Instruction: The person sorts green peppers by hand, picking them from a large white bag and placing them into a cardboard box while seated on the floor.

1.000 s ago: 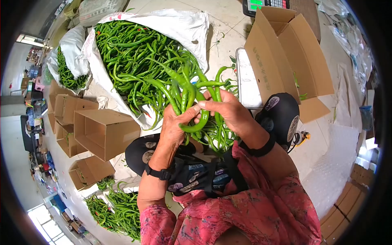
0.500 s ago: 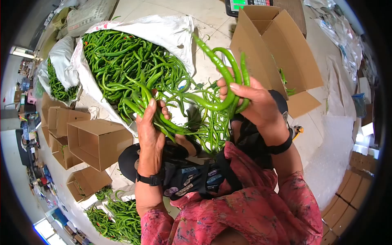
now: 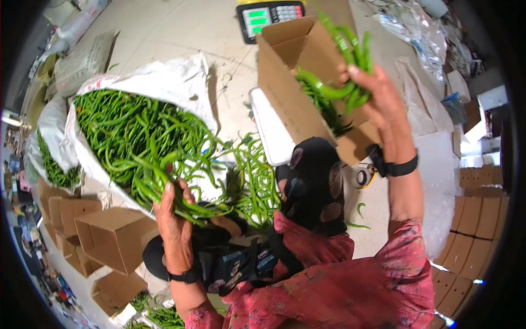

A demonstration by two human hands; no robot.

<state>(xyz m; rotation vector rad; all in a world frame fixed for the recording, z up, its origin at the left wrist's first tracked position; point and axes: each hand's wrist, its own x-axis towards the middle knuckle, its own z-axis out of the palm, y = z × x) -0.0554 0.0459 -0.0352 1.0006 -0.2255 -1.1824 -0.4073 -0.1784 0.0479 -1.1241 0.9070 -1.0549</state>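
My right hand (image 3: 378, 93) at the box (image 3: 287, 90), my left hand (image 3: 175, 214) by the sack (image 3: 189, 77).
The right, curled around several peppers (image 3: 359, 60), has swung out over the box's opening, parting them from the second bunch (image 3: 148, 183), which my left grips near the sack's mouth.

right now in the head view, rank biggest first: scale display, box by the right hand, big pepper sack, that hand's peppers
1. Big pepper sack
2. Box by the right hand
Unsure: scale display and that hand's peppers look similar; the peppers seem nearer the camera.
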